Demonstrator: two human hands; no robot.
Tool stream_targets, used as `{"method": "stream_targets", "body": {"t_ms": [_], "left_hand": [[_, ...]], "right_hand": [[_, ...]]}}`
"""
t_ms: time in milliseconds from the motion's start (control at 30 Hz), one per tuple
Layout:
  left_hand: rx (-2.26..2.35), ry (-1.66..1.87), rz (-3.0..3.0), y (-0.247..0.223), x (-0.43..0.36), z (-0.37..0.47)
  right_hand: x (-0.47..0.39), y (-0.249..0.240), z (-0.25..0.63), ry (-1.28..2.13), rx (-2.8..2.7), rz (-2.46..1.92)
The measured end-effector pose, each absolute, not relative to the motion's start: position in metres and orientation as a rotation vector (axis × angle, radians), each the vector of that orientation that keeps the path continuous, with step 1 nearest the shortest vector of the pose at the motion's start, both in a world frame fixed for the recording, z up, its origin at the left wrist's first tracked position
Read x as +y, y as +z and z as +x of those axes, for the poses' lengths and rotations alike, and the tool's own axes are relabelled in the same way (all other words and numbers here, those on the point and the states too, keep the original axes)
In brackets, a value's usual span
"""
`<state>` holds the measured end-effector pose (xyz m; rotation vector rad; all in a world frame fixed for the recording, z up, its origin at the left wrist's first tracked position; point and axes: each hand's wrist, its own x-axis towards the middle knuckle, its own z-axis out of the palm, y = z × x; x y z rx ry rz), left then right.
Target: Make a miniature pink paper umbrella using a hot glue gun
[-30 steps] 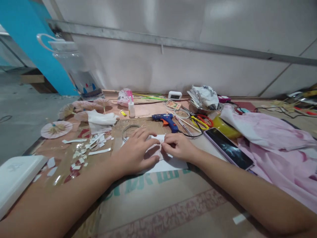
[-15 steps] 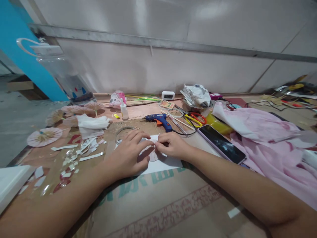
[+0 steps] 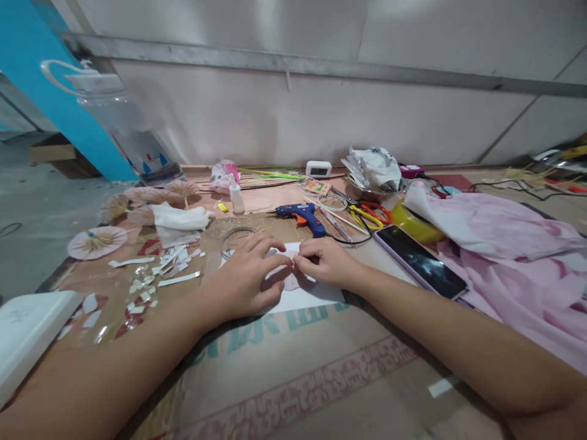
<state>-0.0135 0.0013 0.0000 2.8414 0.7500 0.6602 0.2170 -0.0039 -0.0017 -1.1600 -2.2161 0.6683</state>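
Note:
A small pale round piece [image 3: 291, 281] lies on white paper [image 3: 316, 296], partly covered by my hands. My left hand [image 3: 257, 275] rests over the paper's left side, fingers apart, its index fingertip at the top of the round piece. My right hand [image 3: 323, 263] is closed in a pinch there, its fingertips meeting the left index finger; what they pinch is too small to make out. Just behind the hands are a blue glue gun [image 3: 300, 216] and a clear ring of tape [image 3: 229, 239].
Left are paper scraps [image 3: 178, 260], a pale disc [image 3: 97, 242], white cloth [image 3: 181, 220] and a large bottle [image 3: 132, 134]. Right are a phone [image 3: 419, 260], scissors [image 3: 365, 218] and pink cloth [image 3: 499, 226]. A small glue bottle [image 3: 236, 197] stands behind.
The whole view has shifted slightly, so things appear a little further right and higher. Both hands keep nearly the same pose over the round piece.

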Motion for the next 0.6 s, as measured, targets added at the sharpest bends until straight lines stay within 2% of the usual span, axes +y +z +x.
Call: {"method": "stream_targets", "body": {"t_ms": [600], "left_hand": [[0.747, 0.599, 2.814, 0.0029, 0.0034, -0.0124]], "right_hand": [[-0.0026, -0.0011, 0.2182, 0.672, -2.247, -1.141]]}}
